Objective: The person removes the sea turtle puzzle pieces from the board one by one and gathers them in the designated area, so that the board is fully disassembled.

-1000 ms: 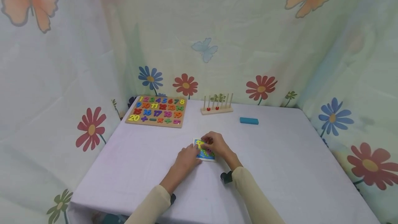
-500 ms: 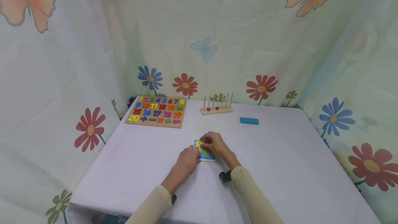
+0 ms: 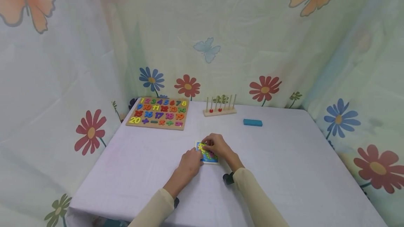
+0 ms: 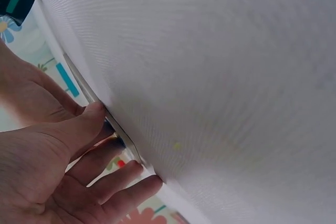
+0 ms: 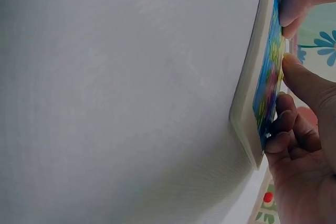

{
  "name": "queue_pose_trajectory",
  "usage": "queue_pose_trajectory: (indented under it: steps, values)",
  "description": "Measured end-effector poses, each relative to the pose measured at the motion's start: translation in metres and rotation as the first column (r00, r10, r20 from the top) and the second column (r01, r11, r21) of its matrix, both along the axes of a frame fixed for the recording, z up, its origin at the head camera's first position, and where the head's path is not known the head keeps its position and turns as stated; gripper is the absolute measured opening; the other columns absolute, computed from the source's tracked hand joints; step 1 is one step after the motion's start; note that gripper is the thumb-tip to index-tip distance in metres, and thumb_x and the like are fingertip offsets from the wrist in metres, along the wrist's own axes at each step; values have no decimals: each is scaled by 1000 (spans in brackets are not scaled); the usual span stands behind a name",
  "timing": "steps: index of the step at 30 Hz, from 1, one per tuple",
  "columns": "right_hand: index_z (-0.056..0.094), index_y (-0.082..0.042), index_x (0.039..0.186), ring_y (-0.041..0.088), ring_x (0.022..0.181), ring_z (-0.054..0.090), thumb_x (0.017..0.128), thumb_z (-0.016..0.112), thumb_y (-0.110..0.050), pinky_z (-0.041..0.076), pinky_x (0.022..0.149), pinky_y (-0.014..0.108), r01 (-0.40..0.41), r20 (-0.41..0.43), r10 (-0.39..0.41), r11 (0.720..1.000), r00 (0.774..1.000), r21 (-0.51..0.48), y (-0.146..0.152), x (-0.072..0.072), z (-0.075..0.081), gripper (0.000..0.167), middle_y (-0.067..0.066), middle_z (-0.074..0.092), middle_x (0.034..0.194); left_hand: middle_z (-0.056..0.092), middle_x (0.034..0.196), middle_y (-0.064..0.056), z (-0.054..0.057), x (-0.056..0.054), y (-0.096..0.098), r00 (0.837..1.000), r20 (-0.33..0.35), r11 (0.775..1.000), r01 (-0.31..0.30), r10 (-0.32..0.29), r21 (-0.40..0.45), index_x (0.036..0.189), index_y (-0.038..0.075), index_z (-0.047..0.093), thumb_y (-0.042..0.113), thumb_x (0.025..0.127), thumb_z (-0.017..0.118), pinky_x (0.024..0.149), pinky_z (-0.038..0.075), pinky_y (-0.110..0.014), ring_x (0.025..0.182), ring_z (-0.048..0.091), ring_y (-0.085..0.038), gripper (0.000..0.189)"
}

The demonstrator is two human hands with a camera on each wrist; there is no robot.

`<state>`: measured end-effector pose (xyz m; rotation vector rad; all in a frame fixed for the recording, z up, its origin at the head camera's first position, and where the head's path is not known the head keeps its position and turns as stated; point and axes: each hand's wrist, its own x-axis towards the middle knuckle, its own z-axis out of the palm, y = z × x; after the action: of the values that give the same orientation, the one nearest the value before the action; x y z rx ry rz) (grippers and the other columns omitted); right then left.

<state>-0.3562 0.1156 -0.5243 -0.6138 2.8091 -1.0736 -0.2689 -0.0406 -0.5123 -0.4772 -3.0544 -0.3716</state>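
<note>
The left grip [image 3: 190,160] is holding the picture puzzle [image 3: 209,159] by its left side, the right grip [image 3: 217,145] by its far side, on the surface [image 3: 284,157], seen head-on-down. From the left wrist, a thumb [image 4: 90,116] is touching its edge; from the right, the other [image 5: 304,80] is touching its yellow part.

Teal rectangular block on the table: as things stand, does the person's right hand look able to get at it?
Probably yes: in the head view, nothing stands between the right hand and the teal rectangular block, though the hand would first have to leave the picture puzzle it touches.
</note>
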Motion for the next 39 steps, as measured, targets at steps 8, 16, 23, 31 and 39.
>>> queue_pose_trajectory:
  steps: [8, 16, 23, 31, 39]
  values:
    - [82, -6, 108, 15, 76, 53, 94, 85, -8, 47, 71, 28, 18, 14, -18, 1000, 1000, 2, -2, 3, 4, 15, 1, 61, 82, 73, 95, -9, 3, 2, 3, 1000, 4, 1000, -11, 11, -7, 111, 2, 80, 24, 95, 86, 78, 63, -33, 84, 68, -19, 28]
    - [79, -5, 108, 16, 76, 53, 93, 85, -5, 46, 70, 27, 41, 43, -41, 999, 998, -3, -4, 2, 4, 16, 2, 59, 82, 72, 99, -10, 2, 1, 4, 999, 29, 1000, -25, 25, -10, 115, 2, 79, 23, 95, 85, 83, 63, -35, 88, 67, -20, 30]
    - [77, -4, 108, 16, 77, 53, 92, 85, -3, 46, 70, 27, 40, 21, -39, 999, 999, -10, -5, 1, 2, 18, 3, 60, 84, 71, 99, -11, 3, 1, 4, 999, 37, 1000, -25, 25, -7, 114, 1, 79, 23, 96, 85, 81, 63, -34, 86, 65, -19, 29]
    - [74, -4, 108, 18, 81, 53, 90, 86, -1, 48, 72, 28, 47, -21, -48, 999, 999, -21, -6, 1, 0, 22, 5, 60, 89, 71, 97, -11, 4, 0, 3, 999, 31, 999, -29, 30, -21, 115, 1, 79, 23, 97, 84, 79, 62, -33, 85, 65, -18, 29]
    - [74, -5, 110, 18, 84, 54, 90, 86, -1, 49, 76, 30, 66, -2, -66, 998, 998, -12, -9, 1, 3, 23, 5, 60, 93, 70, 96, -11, 4, 1, 2, 999, 17, 1000, -28, 28, -13, 114, 1, 78, 22, 97, 84, 76, 62, -35, 84, 65, -19, 28]
